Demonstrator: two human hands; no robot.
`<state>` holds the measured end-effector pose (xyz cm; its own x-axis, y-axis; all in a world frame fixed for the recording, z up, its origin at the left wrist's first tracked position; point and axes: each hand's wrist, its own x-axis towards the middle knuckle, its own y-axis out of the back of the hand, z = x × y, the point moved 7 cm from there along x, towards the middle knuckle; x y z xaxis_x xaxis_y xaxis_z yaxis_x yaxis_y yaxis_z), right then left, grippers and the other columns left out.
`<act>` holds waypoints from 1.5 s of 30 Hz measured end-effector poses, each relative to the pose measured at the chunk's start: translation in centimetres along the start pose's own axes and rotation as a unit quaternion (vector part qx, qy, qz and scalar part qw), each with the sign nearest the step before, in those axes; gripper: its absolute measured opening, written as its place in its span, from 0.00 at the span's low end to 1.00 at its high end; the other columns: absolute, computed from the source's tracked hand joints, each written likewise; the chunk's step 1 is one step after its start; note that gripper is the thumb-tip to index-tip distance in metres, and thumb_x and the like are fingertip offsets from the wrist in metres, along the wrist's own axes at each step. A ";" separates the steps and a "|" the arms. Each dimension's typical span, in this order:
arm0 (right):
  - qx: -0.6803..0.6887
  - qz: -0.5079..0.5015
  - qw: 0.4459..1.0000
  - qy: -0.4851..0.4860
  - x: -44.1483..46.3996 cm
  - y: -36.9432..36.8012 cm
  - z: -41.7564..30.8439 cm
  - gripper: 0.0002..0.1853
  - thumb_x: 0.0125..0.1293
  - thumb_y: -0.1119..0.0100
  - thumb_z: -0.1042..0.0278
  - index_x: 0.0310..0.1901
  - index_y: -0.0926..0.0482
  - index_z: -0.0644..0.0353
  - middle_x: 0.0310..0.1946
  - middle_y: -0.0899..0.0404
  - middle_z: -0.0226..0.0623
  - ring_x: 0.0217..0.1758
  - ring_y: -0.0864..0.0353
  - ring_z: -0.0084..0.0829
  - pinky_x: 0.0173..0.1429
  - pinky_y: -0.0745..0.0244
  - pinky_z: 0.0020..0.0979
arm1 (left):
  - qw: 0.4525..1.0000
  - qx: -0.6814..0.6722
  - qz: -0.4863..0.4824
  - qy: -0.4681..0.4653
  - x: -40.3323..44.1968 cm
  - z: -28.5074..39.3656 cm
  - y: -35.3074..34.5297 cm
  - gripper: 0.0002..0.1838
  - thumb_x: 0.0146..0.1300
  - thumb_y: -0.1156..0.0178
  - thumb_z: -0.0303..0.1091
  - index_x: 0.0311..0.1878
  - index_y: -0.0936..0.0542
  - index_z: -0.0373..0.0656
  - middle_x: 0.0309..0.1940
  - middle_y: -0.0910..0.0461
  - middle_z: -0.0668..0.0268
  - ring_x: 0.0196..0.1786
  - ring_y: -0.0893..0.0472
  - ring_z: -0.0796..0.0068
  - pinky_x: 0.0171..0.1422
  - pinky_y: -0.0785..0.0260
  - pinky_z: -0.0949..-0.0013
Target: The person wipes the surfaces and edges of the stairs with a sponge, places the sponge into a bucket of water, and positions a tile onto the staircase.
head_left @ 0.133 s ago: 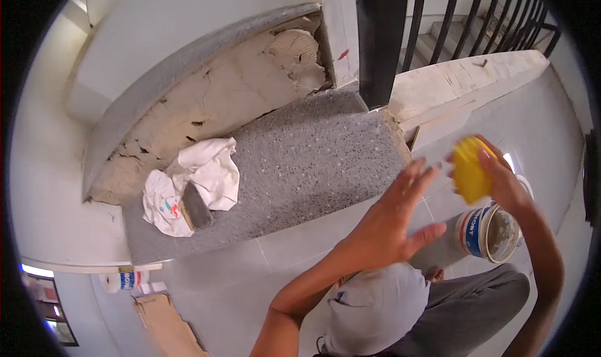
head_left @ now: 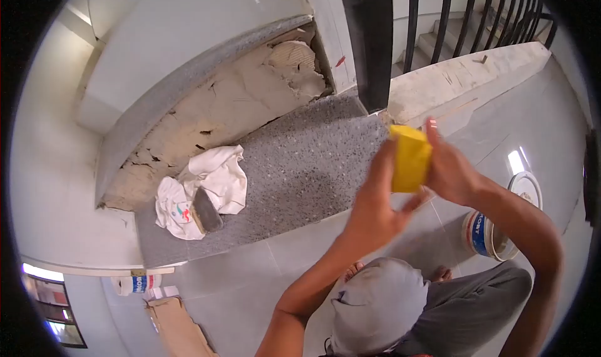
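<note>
A yellow sponge (head_left: 410, 160), shaped like a thick block, is held up between my two hands above the edge of the stone step. My right hand (head_left: 454, 172) grips it from the right, its thumb along the upper side. My left hand (head_left: 379, 191) is closed against the sponge's left side, and its thumb reaches below it; part of its fingers is hidden behind the sponge. Beneath my right forearm stands a white bucket (head_left: 481, 234) with a blue label, partly covered by the arm.
On the speckled grey step (head_left: 300, 175) lie a crumpled white cloth (head_left: 219, 175) and a dark float-like block (head_left: 206, 212). Black railings (head_left: 444, 25) rise beyond a pale ledge (head_left: 466, 81). Another labelled bucket (head_left: 133, 284) and some cardboard (head_left: 178, 326) are at lower left.
My right hand has brought the sponge leftward to my left hand, which was open and apart from it. Now both hands touch it. The view has shifted slightly.
</note>
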<state>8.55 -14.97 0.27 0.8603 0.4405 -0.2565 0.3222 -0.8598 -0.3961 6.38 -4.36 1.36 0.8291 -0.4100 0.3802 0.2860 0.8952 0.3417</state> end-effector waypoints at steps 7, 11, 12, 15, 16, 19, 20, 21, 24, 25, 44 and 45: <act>-0.615 -0.018 0.783 0.097 0.5 0.1 2.2 0.39 0.64 0.50 0.44 0.61 0.44 0.75 0.61 0.41 0.60 0.64 0.37 0.50 0.66 0.41 0.41 | 0.931 0.346 0.112 0.020 4.0 -3.5 9.1 0.30 0.58 0.40 0.41 0.62 0.34 0.43 0.47 0.27 0.51 0.47 0.23 0.51 0.47 0.28 0.58; -0.489 -0.050 0.861 0.132 -2.4 1.4 1.7 0.23 0.57 0.37 0.61 0.51 0.26 0.65 0.58 0.37 0.55 0.62 0.35 0.50 0.63 0.37 0.40 | 0.889 0.449 0.047 0.074 7.1 -8.9 9.5 0.28 0.63 0.47 0.44 0.65 0.38 0.48 0.51 0.35 0.50 0.50 0.27 0.48 0.49 0.30 0.55; -0.444 0.005 0.878 0.177 -3.3 1.8 0.6 0.18 0.55 0.36 0.65 0.47 0.24 0.61 0.56 0.34 0.50 0.58 0.31 0.46 0.60 0.33 0.39 | 0.900 0.433 0.056 0.010 7.7 -9.0 8.9 0.27 0.63 0.47 0.41 0.65 0.38 0.49 0.51 0.35 0.50 0.51 0.27 0.48 0.50 0.30 0.55; -0.395 0.025 0.904 0.164 -4.3 2.8 -1.2 0.16 0.55 0.36 0.67 0.45 0.24 0.63 0.53 0.31 0.47 0.55 0.29 0.42 0.56 0.31 0.38 | 0.902 0.421 0.041 -0.089 9.0 -9.9 7.3 0.27 0.61 0.46 0.36 0.64 0.37 0.51 0.51 0.35 0.50 0.51 0.28 0.49 0.52 0.31 0.55; -0.387 0.037 0.903 0.185 -4.6 2.7 -1.9 0.15 0.55 0.36 0.69 0.43 0.24 0.64 0.52 0.29 0.45 0.53 0.27 0.40 0.53 0.28 0.36 | 0.897 0.422 0.033 -0.126 9.3 -9.9 6.8 0.26 0.60 0.46 0.33 0.64 0.36 0.52 0.51 0.35 0.50 0.52 0.28 0.49 0.53 0.32 0.55; -0.388 0.003 0.895 0.221 -5.1 2.5 -1.8 0.13 0.55 0.37 0.71 0.42 0.23 0.64 0.49 0.27 0.45 0.51 0.26 0.39 0.49 0.26 0.33 | 0.911 0.411 0.028 -0.036 10.6 -10.5 6.2 0.25 0.58 0.44 0.29 0.61 0.32 0.50 0.50 0.34 0.52 0.52 0.29 0.50 0.53 0.32 0.55; -0.388 0.003 0.895 0.220 -5.0 2.7 -1.6 0.13 0.55 0.37 0.71 0.42 0.23 0.64 0.49 0.27 0.45 0.51 0.26 0.39 0.49 0.26 0.33 | 0.911 0.410 0.028 -0.036 11.0 -10.9 6.1 0.25 0.58 0.44 0.29 0.61 0.32 0.50 0.50 0.34 0.52 0.52 0.29 0.50 0.53 0.32 0.55; -0.391 -0.006 0.895 0.216 -5.0 2.8 -1.3 0.13 0.55 0.37 0.71 0.42 0.23 0.64 0.48 0.26 0.44 0.50 0.25 0.38 0.47 0.25 0.33 | 0.906 0.421 0.032 -0.043 11.3 -11.2 6.0 0.24 0.57 0.44 0.29 0.59 0.30 0.50 0.49 0.34 0.53 0.53 0.29 0.51 0.53 0.32 0.55; -0.384 -0.022 0.904 0.185 -4.9 3.0 -0.8 0.13 0.56 0.38 0.71 0.42 0.23 0.65 0.46 0.25 0.44 0.48 0.24 0.37 0.44 0.24 0.33 | 0.876 0.478 0.028 -0.051 11.7 -12.1 5.6 0.23 0.55 0.43 0.29 0.57 0.27 0.49 0.49 0.33 0.54 0.53 0.29 0.53 0.53 0.32 0.56; -0.373 -0.029 0.914 0.159 -4.8 3.0 -0.4 0.13 0.56 0.38 0.70 0.42 0.24 0.65 0.45 0.24 0.43 0.47 0.23 0.37 0.43 0.24 0.32 | 0.850 0.524 0.018 -0.053 11.7 -12.5 5.3 0.24 0.54 0.42 0.29 0.57 0.27 0.49 0.49 0.33 0.54 0.53 0.29 0.54 0.53 0.31 0.57; -0.394 -0.071 0.910 0.105 -4.2 2.9 1.1 0.13 0.59 0.39 0.70 0.45 0.23 0.65 0.47 0.24 0.44 0.45 0.21 0.36 0.46 0.23 0.32 | 0.906 0.417 0.073 0.009 10.2 -7.6 8.0 0.23 0.52 0.37 0.43 0.50 0.22 0.42 0.41 0.26 0.51 0.45 0.26 0.53 0.54 0.34 0.59; -0.399 -0.078 0.908 0.102 -4.1 2.8 1.3 0.13 0.59 0.39 0.70 0.45 0.23 0.66 0.47 0.24 0.44 0.44 0.21 0.36 0.46 0.23 0.32 | 0.906 0.417 0.075 0.009 10.6 -8.5 7.9 0.23 0.52 0.37 0.43 0.50 0.22 0.42 0.41 0.26 0.51 0.45 0.26 0.53 0.54 0.34 0.59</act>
<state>5.43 -18.82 -0.89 0.8084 0.5864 -0.0509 0.5604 -0.7404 0.3713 21.53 -0.14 0.79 0.8385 -0.2852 0.4644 -0.2865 0.4941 0.8208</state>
